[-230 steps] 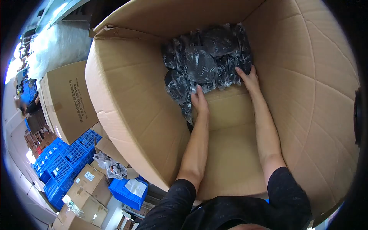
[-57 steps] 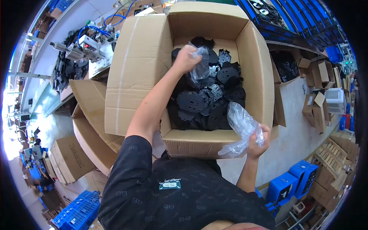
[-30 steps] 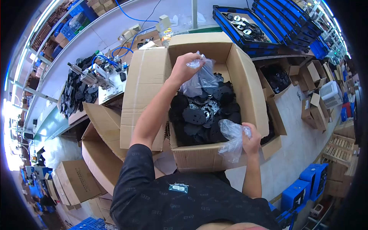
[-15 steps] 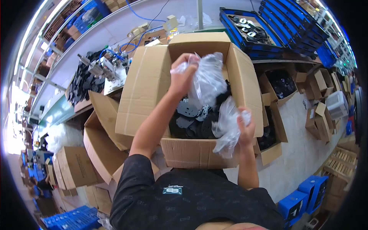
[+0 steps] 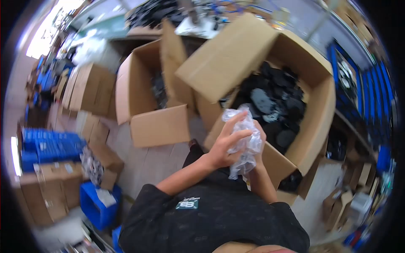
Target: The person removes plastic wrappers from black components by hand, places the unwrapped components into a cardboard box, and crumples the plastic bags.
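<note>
A crumpled clear plastic bag [image 5: 247, 139] is squeezed between my two hands in front of my chest. My left hand [image 5: 228, 145] wraps its left side with fingers bent over the film. On the other side my right hand [image 5: 260, 141] presses against it, its fingers partly hidden by the plastic. Just beyond my hands stands a large open cardboard box [image 5: 318, 122] with its flaps spread. Flat black and dark grey plastic parts [image 5: 274, 101] lie loose in a heap inside it.
Left of the large box stands another open carton [image 5: 160, 126] with dark contents. Blue crates [image 5: 52, 145] and a blue bin [image 5: 99, 206] are at the left. Blue trays [image 5: 377, 95] are stacked at the right. A workbench [image 5: 198, 27] with black parts runs along the back.
My view has turned left. Both hands have come out of the large box and together, and the plastic that hung from each is now bunched between them.
</note>
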Demonstrator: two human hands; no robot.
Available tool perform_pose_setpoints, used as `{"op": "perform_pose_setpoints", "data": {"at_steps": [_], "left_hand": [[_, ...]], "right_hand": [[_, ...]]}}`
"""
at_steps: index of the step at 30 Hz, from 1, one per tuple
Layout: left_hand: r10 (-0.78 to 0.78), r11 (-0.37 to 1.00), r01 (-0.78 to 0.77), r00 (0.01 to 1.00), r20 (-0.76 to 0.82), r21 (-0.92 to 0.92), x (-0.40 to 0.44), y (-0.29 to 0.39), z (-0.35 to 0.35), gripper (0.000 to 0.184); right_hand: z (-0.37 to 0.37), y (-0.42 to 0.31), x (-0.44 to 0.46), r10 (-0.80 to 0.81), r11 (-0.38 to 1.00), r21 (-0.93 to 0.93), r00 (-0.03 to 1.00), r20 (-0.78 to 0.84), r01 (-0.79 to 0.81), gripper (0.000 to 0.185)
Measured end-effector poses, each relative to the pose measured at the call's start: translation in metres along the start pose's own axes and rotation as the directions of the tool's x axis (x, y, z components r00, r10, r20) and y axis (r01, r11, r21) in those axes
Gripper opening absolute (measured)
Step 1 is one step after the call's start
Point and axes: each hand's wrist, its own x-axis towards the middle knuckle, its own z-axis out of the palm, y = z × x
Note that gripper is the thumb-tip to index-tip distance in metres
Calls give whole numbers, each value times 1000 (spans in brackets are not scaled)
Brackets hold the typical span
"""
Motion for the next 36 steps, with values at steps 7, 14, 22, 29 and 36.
{"op": "perform_pose_setpoints", "data": {"at_steps": [7, 14, 22, 29, 36], "left_hand": [[-425, 890, 438, 897, -120, 124, -73, -20, -148, 84], [-497, 66, 332, 828, 257, -941, -199, -63, -255, 104], [-889, -96, 117, 437, 138, -988, -273, -87, -281, 48], [-894, 438, 218, 211, -396, -872, -286, -134, -349, 6], [-591, 792, 511, 780, -206, -334, -88, -294, -382, 29]], "right_hand": [[128, -4, 9, -336, 819, -243, 777, 533, 521, 17], [312, 31, -10, -309, 812, 133, 226, 924, 568, 19], [409, 52, 30, 70, 928, 5, -186, 980, 372, 56], [438, 164, 208, 312, 948, -167, 680, 664, -273, 46], [369, 472, 392, 286, 409, -798, 893, -348, -442, 64]]}}
